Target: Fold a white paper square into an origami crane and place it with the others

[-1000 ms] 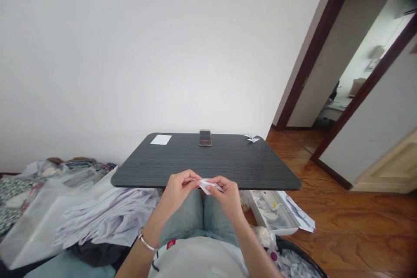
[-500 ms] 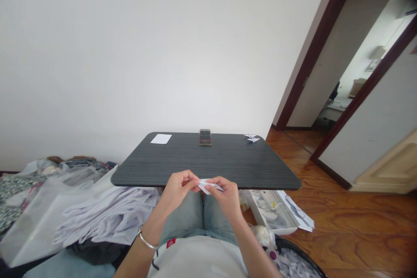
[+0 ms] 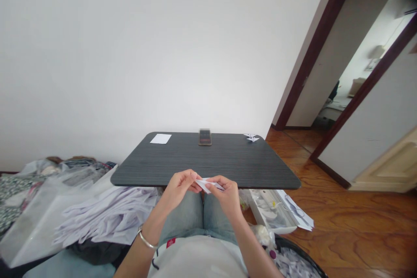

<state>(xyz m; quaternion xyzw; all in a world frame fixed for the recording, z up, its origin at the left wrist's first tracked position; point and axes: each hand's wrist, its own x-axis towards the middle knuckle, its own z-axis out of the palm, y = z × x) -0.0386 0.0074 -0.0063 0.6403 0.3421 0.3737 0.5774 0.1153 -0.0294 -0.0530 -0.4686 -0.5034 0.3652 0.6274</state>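
A small folded piece of white paper (image 3: 203, 185) is held between my two hands, just over the near edge of the dark table (image 3: 208, 160). My left hand (image 3: 183, 186), with a silver bangle on its wrist, pinches the paper's left end between thumb and fingers. The right end is gripped by my right hand (image 3: 224, 191), its thumb pressed on top of the paper. Part of the paper is hidden by the fingers. Two folded white paper cranes (image 3: 252, 139) sit at the table's far right corner.
White paper sheets (image 3: 160, 139) lie at the table's far left, and a phone (image 3: 205, 137) stands at the back middle. Piled cloth (image 3: 107, 217) is at the left. On the right are an open white box (image 3: 273, 213) and a bag of paper scraps (image 3: 295, 263).
My left thumb and fingers have shifted slightly on the paper's left end. My right hand keeps nearly the same place.
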